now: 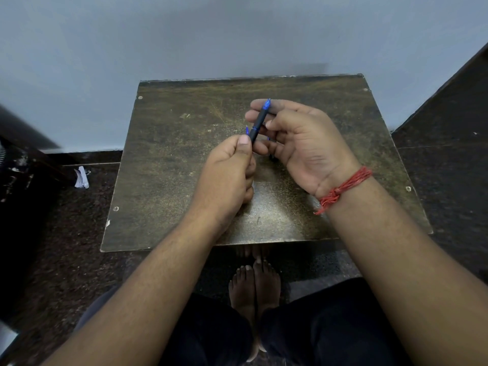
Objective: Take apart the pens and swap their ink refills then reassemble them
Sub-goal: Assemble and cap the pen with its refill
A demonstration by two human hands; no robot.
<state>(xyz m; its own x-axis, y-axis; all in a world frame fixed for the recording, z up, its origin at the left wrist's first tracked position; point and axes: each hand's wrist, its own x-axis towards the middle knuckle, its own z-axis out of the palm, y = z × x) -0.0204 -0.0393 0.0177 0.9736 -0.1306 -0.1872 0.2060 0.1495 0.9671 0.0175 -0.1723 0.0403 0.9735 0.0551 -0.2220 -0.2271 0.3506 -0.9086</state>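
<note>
Both hands meet above the middle of a worn brown table (184, 154), and there is no container anywhere on it; the only thing enclosing anything is the left hand (227, 175), curled into a loose fist. A thin blue tip (247, 129) sticks up out of that fist just beyond the thumb; whether it is a refill or a second pen cannot be told, since the rest is hidden inside the hand.

The right hand (298, 143), palm turned toward the camera, pinches a pen (260, 120) between thumb and fingers. The pen has a dark barrel, a blue ring partway along it and a blue pointed tip. Its long axis runs on a slant: the tip points up and away from the person, past the right fingertips, while the lower end comes down to the left thumb, which presses against it. So the pen is held at both ends, raised clear of the tabletop.

Under the right palm, a small dark piece (273, 157) shows near the table surface, too hidden to identify. A red thread band (343, 190) circles the right wrist.
</note>
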